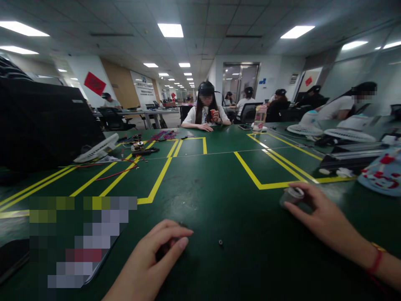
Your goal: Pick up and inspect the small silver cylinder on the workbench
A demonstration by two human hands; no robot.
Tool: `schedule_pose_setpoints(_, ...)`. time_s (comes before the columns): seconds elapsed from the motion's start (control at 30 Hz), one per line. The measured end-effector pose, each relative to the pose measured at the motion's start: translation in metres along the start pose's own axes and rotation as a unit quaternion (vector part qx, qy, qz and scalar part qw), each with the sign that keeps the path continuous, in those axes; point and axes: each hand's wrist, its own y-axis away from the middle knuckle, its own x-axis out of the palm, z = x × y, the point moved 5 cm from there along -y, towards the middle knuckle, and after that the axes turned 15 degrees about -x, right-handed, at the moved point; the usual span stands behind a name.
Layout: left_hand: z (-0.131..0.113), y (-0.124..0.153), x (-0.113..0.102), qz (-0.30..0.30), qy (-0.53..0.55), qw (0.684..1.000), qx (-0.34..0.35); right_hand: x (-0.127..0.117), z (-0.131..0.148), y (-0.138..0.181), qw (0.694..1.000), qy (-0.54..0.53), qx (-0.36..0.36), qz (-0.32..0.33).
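My right hand (322, 217) grips a small grey cylinder (291, 196) between thumb and fingers, by the yellow tape on the right. A red band circles that wrist. My left hand (156, 251) rests low over the green table (206, 196), with fingers curled and thumb tip close to the index finger. Whatever it holds, if anything, is hidden; a tiny dark bit shows behind the fingers. Between the two hands lies a small dark round part (220, 242) with a lighter centre, touched by neither.
Left of my left hand is a flat item blurred by pixels (97, 238). Wires (133, 165) and a white fan (98, 148) are farther left, beside a black bag (46, 125). Across sits a person (206, 108). A bottle (260, 119), fans and a blue patterned object (384, 171) stand right.
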Motion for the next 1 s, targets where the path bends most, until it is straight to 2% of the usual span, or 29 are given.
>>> schedule_pose_setpoints(0.07, 0.013, 0.006, -0.007, -0.007, 0.006, 1.0, -0.024, -0.022, -0.04, 0.007, 0.996, 0.077, 0.051, -0.011)
schedule_pose_setpoints(0.13, 0.022, 0.009, -0.01, -0.01, 0.009, 0.999, -0.035, -0.039, -0.069, 0.014, 0.988, 0.132, 0.086, -0.001)
schedule_pose_setpoints(0.2, 0.025, 0.009, -0.01, -0.009, 0.005, 0.999, -0.038, -0.048, -0.082, 0.02, 0.983, 0.162, 0.084, 0.007)
schedule_pose_setpoints(0.27, 0.025, 0.007, -0.007, -0.009, 0.001, 0.999, -0.036, -0.05, -0.08, 0.022, 0.978, 0.202, 0.047, -0.01)
schedule_pose_setpoints(0.37, 0.023, 0.006, -0.005, -0.008, -0.004, 1.0, -0.027, -0.039, -0.042, 0.02, 0.96, 0.264, -0.06, -0.074)
schedule_pose_setpoints(0.43, 0.021, 0.006, -0.005, -0.011, -0.001, 1.0, -0.022, -0.017, 0.001, 0.015, 0.958, 0.243, -0.14, -0.066)
schedule_pose_setpoints(0.53, 0.02, 0.007, -0.006, -0.026, 0.013, 0.999, -0.022, 0.032, 0.075, 0.005, 0.97, 0.099, -0.211, 0.072)
schedule_pose_setpoints(0.63, 0.018, 0.008, -0.007, -0.047, 0.027, 0.998, -0.021, 0.068, 0.138, -0.005, 0.956, -0.055, -0.229, 0.173)
schedule_pose_setpoints(0.7, 0.018, 0.009, -0.007, -0.052, 0.031, 0.998, -0.018, 0.075, 0.159, -0.011, 0.944, -0.108, -0.237, 0.2)
schedule_pose_setpoints(0.73, 0.018, 0.009, -0.007, -0.051, 0.032, 0.998, -0.016, 0.074, 0.16, -0.014, 0.942, -0.119, -0.239, 0.204)
schedule_pose_setpoints(0.83, 0.018, 0.008, -0.006, -0.038, 0.029, 0.999, -0.009, 0.048, 0.131, -0.022, 0.96, -0.085, -0.22, 0.15)
schedule_pose_setpoints(0.93, 0.018, 0.007, -0.004, -0.006, 0.006, 1.0, -0.01, 0.001, 0.07, -0.025, 0.984, 0.03, -0.17, 0.04)
schedule_pose_setpoints(1.0, 0.018, 0.007, -0.003, 0.007, -0.008, 1.0, -0.009, -0.031, 0.027, -0.022, 0.985, 0.123, -0.119, -0.02)
